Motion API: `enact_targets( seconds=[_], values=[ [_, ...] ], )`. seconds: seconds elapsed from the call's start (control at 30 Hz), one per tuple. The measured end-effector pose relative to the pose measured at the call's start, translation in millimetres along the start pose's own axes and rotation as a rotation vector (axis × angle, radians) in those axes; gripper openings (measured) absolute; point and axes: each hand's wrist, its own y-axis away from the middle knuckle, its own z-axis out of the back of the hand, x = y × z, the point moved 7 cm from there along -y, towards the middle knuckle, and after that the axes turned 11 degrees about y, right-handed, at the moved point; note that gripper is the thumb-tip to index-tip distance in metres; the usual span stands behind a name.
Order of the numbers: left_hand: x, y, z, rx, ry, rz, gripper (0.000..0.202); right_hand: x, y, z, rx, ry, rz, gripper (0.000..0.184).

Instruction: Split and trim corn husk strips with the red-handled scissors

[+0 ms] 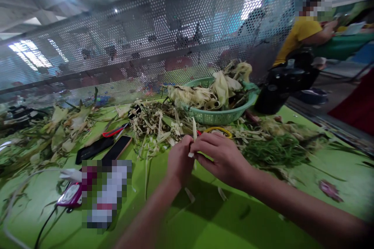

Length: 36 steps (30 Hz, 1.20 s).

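Low over the green table [163, 218], my left hand [179, 159] is closed round a pale, narrow strip that looks like corn husk [194, 127]. Its pointed end sticks up above the fingers. From the right, my right hand [223, 157] meets it, thumb and fingertips pinched together at the strip, with a small white bit showing below them. How the strip runs inside the hands is hidden. Just beyond the hands lies a heap of dry husk pieces [154, 120]. A yellow ring-shaped thing [219, 130] is partly behind my right hand.
A green plastic basket [216, 117] full of husks and silk stands behind. Shredded green strips [274, 151] lie right; leafy husks [43, 140] lie left. Phones [117, 149], a red-handled cutter [113, 130] and a magenta device [70, 194] with cables are left. A person in yellow [306, 29] sits beyond.
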Motion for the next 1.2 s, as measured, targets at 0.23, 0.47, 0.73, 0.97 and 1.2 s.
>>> enact_targets(
  seconds=[0.23, 0.47, 0.73, 0.97, 1.2],
  values=[
    [-6.9, -5.5, -5.0, 0.125, 0.316, 0.046, 0.015, -20.0, -1.9, 7.7, -0.090, -0.132, -0.096, 0.011],
    [0.0, -1.6, -6.9, 0.113, 0.618, 0.283, 0.021, -30.6, -0.6, 8.6, -0.154, -0.091, -0.051, 0.008],
    [-2.9, 1.7, -6.5, 0.095, 0.616, 0.329, 0.024, -22.1, 3.7, 4.8, -0.180, 0.105, 0.105, 0.011],
    [-3.7, -1.0, -7.4, 0.104, 0.495, 0.203, 0.022, -11.3, 6.5, 4.5, -0.162, 0.222, 0.231, 0.022],
    [-4.2, -4.4, -0.4, 0.064, 0.203, 0.089, 0.026, -3.5, 4.2, 8.9, -0.157, 0.197, 0.226, 0.014]
  ],
)
